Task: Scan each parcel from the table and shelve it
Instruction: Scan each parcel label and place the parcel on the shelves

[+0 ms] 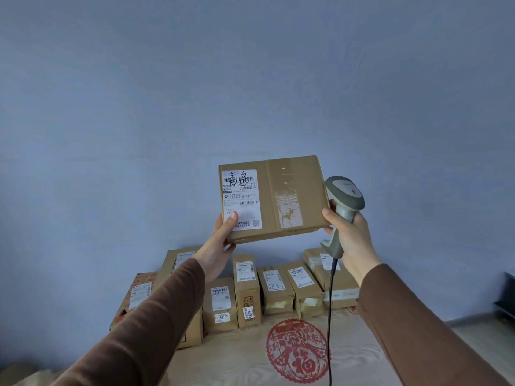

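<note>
The parcel [274,197] was a flat brown cardboard box, sealed down its middle with a strip of clear tape that had wrinkled and torn near the lower end. A white shipping label [242,200] covered its left part, printed with barcodes and a small square code and overwritten with large handwritten characters in dark ink.

Below it, a table [245,360] with a pale wood-grain top carried a red paper-cut emblem [297,351] and a row of other taped cardboard parcels [278,291], each labelled, standing against a plain blue-grey wall [250,79]. A dark object showed at the far right edge, too cut off to identify.

The parcel was held up in the air in front of the wall, above the row, its labelled face toward the camera. The left hand [220,240] gripped its lower left corner, thumb pressed on the label and fingers curled underneath. The right hand [349,232] was wrapped around the handle of a grey scanner [344,200], just beside the parcel's right edge, with the thumb touching that edge. The scanner's dark cable [330,316] hung down. Both arms wore brown sleeves.
</note>
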Motion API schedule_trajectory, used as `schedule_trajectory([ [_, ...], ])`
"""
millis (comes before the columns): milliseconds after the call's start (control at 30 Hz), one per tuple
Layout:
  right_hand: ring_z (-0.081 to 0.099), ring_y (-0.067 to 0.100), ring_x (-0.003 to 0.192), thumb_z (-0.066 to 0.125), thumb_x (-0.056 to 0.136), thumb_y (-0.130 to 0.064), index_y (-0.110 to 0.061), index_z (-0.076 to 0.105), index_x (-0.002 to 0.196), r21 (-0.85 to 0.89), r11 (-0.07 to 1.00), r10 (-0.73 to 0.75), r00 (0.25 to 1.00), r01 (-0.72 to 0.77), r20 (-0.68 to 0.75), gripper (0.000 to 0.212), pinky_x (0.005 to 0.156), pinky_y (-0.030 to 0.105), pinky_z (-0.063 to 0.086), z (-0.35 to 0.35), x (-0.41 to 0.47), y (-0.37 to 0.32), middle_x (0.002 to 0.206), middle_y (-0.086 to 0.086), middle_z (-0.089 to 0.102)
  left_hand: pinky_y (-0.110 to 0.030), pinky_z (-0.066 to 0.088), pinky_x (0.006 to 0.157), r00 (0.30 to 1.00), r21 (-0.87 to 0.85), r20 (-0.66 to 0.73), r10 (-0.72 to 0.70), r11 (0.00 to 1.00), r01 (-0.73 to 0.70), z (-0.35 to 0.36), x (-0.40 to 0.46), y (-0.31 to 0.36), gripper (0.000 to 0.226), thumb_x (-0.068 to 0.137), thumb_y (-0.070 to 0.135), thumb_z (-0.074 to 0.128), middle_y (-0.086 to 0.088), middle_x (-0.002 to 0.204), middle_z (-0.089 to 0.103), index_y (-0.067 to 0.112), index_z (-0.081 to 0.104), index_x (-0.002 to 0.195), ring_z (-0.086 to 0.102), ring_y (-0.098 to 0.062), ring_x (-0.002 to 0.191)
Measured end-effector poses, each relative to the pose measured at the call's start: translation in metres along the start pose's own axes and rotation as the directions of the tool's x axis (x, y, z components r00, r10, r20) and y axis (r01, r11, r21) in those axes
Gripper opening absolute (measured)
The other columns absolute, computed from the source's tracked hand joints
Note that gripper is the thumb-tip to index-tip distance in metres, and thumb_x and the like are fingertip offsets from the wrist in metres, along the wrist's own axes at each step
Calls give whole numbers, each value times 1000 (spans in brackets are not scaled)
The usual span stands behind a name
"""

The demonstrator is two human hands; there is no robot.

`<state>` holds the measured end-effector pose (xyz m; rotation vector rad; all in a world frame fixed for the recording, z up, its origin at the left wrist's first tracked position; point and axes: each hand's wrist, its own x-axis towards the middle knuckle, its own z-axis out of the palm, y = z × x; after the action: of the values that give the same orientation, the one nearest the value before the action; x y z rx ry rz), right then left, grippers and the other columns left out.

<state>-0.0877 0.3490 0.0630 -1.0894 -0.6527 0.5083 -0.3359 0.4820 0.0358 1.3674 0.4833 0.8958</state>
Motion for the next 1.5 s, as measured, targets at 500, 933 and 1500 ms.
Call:
schedule_trajectory([
  [500, 67, 14, 86, 75, 93, -35, -26, 65, 98, -306, 894, -322, 944, 328, 70, 15, 75, 32, 54, 51, -40, -13, 94, -2, 69, -26, 41, 99, 970, -5, -212, 118, 992, -122, 1, 12, -8, 80, 77, 64, 70, 19, 126, 72, 41, 45, 150, 69, 1, 111],
  [933, 60, 7, 50, 66, 93, -56, -20, 66, 107, -298, 926, -146, 948, 231, 282, 39, 56, 32, 56, 106, -85, -19, 62, -13, 63, -23, 33, 107, 963, 36, -210, 171, 985, -167, 24, 15, -11, 98, 58, 84, 78, 20, 145, 59, 66, 29, 141, 53, 1, 134],
  [1500, 56, 1, 43, 64, 92, -59, -21, 67, 110, -342, 906, -158, 948, 251, 277, 42, 44, 15, 44, 111, -88, -19, 52, -17, 60, -15, 37, 94, 959, 26, -234, 163, 987, -161, 21, 18, -13, 87, 56, 88, 76, 22, 139, 62, 73, 35, 131, 56, -2, 133],
])
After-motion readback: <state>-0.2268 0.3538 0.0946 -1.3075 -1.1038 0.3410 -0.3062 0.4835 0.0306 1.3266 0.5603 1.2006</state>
